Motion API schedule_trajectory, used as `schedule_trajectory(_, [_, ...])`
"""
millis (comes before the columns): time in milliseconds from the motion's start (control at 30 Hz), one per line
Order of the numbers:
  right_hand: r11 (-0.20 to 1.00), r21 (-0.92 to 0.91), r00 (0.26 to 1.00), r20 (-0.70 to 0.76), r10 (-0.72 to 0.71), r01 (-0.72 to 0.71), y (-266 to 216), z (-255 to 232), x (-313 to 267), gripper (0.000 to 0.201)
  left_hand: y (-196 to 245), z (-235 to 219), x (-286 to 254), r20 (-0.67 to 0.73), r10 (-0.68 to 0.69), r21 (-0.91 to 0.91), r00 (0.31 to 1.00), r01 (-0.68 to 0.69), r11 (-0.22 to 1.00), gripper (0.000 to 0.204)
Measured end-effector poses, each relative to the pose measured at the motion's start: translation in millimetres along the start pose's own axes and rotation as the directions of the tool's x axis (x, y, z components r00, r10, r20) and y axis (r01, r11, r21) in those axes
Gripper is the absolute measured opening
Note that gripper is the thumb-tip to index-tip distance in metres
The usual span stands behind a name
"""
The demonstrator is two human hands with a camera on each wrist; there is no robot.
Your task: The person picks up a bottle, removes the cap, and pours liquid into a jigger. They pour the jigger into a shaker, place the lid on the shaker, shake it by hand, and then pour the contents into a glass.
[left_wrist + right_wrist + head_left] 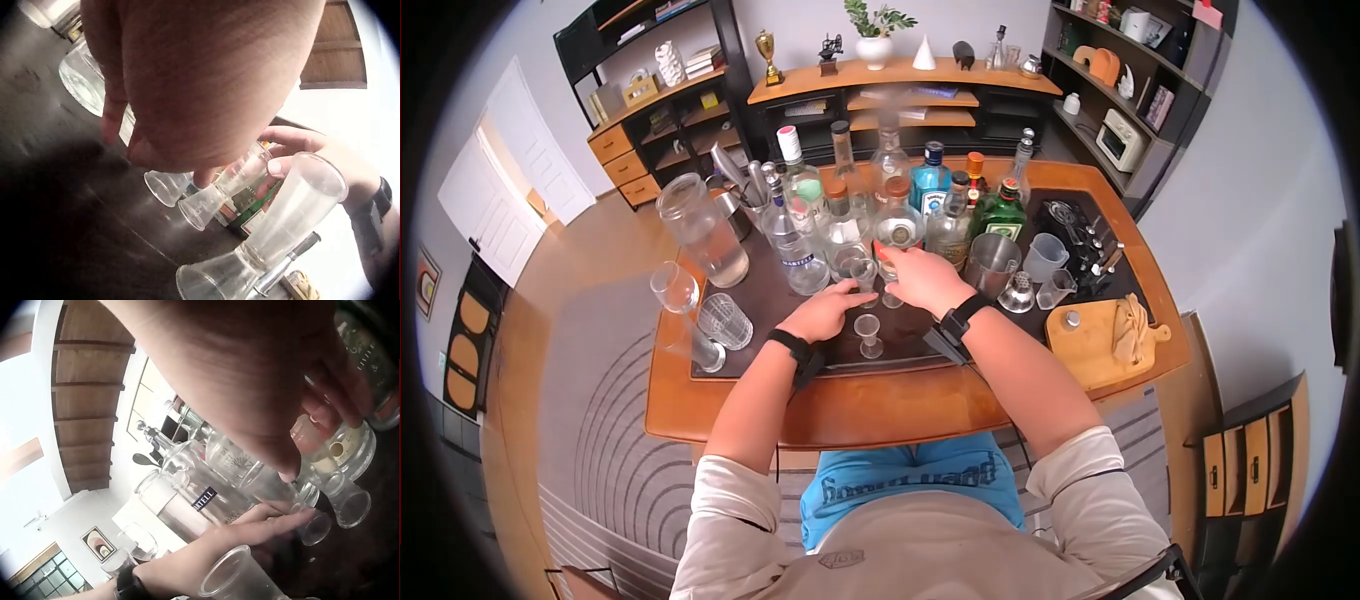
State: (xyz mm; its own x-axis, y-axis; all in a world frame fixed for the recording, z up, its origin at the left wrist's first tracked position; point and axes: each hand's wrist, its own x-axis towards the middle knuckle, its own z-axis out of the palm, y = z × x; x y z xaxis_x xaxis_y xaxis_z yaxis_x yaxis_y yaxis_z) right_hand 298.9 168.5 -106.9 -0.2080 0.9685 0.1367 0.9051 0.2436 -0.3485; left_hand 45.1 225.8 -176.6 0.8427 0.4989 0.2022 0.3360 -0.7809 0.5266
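My left hand (818, 315) is low at a small clear double-ended glass (862, 270), thumb and forefinger about its narrow part. Close beside it, my right hand (925, 280) has its thumb and fingers around the upper cup of a second such glass (350, 505); the palm hides part of the grip in the right wrist view. Both glasses stand upright on the dark mat, near each other. A third one (868, 336) stands nearer the body, touched by neither hand, and looks large in front in the left wrist view (294, 212).
Bottles stand close behind the hands, among them a Martell bottle (798, 250) and a green one (1000, 215). To the left are a large jar (705, 235) and a ribbed tumbler (725, 322). At right are a metal tin (992, 262), beakers and a wooden board (1090, 355).
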Motion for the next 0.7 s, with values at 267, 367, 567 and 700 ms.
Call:
schedule_trajectory(267, [0.999, -0.018, 0.999, 0.038, -0.032, 0.033, -2, 1, 12, 0.055, 5, -2, -25, -0.054, -0.044, 0.08, 0.998, 0.048, 0.996, 0.069])
schedule_trajectory(367, [0.993, 0.074, 0.994, -0.052, -0.091, 0.094, -31, -8, 9, 0.042, 27, -14, -56, -0.166, -0.112, 0.087, 0.98, 0.127, 0.988, 0.063])
schedule_trajectory(567, [0.998, 0.055, 0.992, 0.118, -0.04, 0.034, -88, 16, 36, 0.046, 40, -9, -107, -0.298, -0.421, 0.179, 0.857, 0.483, 0.857, 0.058])
schedule_trajectory(700, [0.996, 0.079, 0.987, 0.152, -0.046, 0.034, -100, 43, 50, 0.049, 39, -4, -113, -0.332, -0.446, 0.141, 0.831, 0.511, 0.848, 0.058])
